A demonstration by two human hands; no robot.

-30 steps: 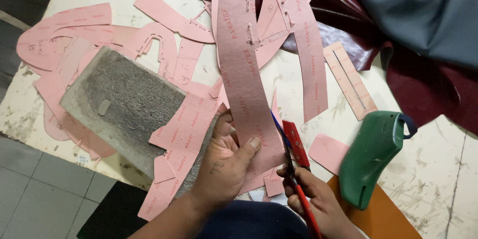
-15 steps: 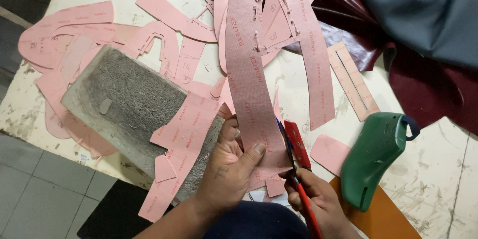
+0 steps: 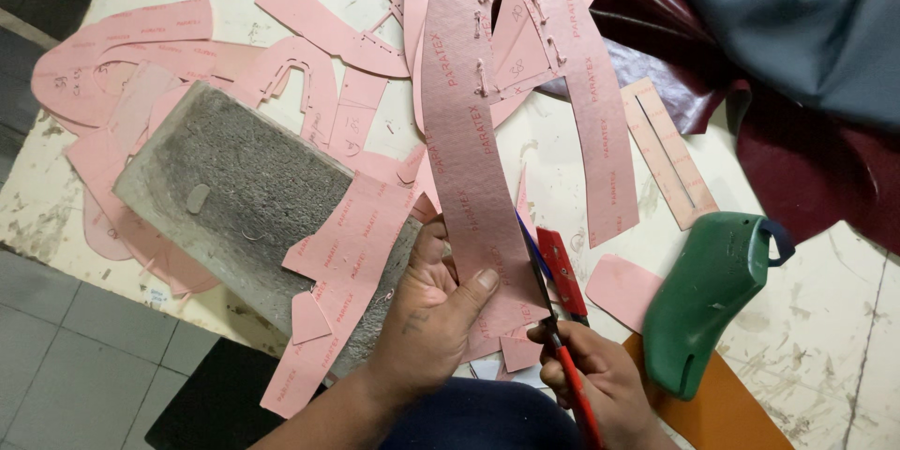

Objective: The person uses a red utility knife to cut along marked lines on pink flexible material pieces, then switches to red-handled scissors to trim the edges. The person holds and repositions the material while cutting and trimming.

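A long pink pattern board [image 3: 478, 159] is being gripped near its lower end by the left hand [image 3: 433, 319], thumb pressed on its face and fingers curled behind. Red-handled scissors [image 3: 553, 309] are being held closed-fisted by the right hand [image 3: 600, 380], their blades being laid against the board's right edge just beside the left thumb. Just left of the left hand, a grey stone block [image 3: 234, 187] is being overlapped by loose pink cut pieces [image 3: 347, 244]. Right of the right hand, a green shoe last [image 3: 703, 300] is lying on an orange sheet [image 3: 722, 412]. Beyond the hands, dark red leather [image 3: 797, 159] is being covered by grey material [image 3: 787, 9]. No containers are being shown.
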